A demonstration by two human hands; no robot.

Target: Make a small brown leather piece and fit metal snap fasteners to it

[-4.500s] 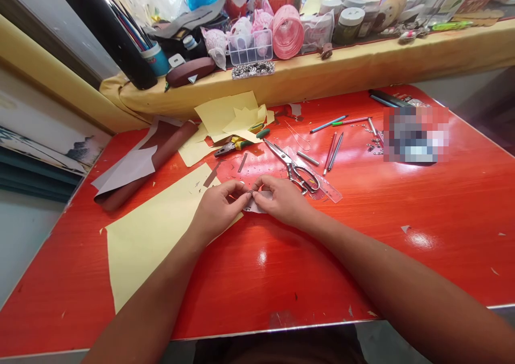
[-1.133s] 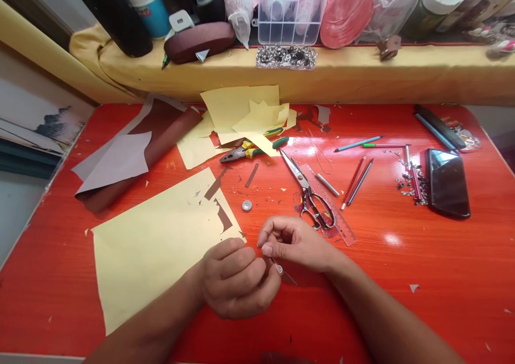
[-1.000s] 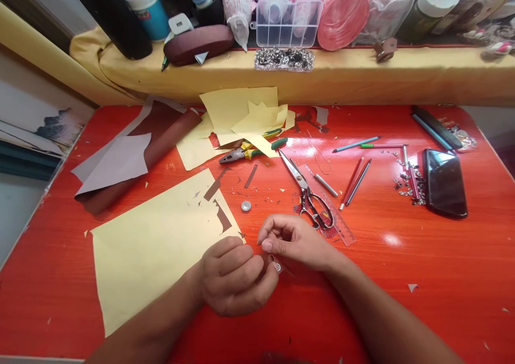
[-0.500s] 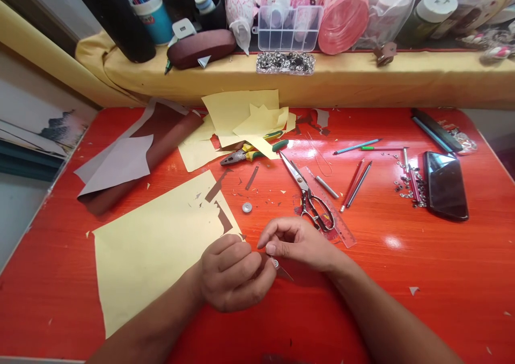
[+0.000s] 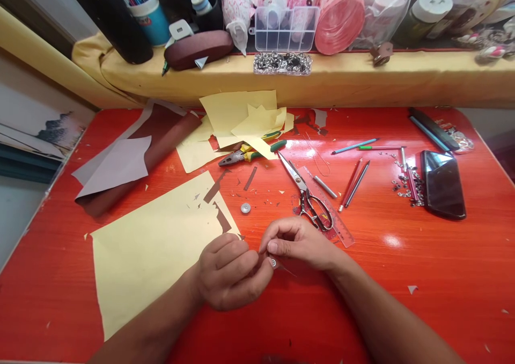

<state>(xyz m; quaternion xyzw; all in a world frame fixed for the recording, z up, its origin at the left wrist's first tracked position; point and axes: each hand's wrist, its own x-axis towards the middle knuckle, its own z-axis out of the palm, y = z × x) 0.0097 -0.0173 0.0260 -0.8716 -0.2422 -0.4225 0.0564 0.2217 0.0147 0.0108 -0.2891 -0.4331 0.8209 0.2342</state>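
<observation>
My left hand point(image 5: 233, 275) is closed, its thumb and fingers pinching a small brown leather piece with a round silver snap point(image 5: 273, 262) on it. Most of the piece is hidden behind the fingers. My right hand point(image 5: 301, 243) meets it from the other side, thumb and index finger pinched at the upper edge of the same piece. A thin pointed end juts out to the lower right. Just beyond the hands lie a grey metal disc point(image 5: 245, 208) and scissors point(image 5: 308, 198) resting over a clear ruler point(image 5: 341, 232).
A yellow sheet point(image 5: 153, 251) lies on the left, below a brown leather roll point(image 5: 169, 139). Pliers point(image 5: 237, 156) rest by yellow paper scraps point(image 5: 241, 112). Pencils point(image 5: 356, 184), loose snap parts point(image 5: 418, 187) and a phone point(image 5: 443, 184) are on the right. A crowded shelf point(image 5: 181, 88) runs along the back.
The hands keep their pinch, and the leather piece has turned slightly, so less of it shows below the fingers. The whole view has shifted a little.
</observation>
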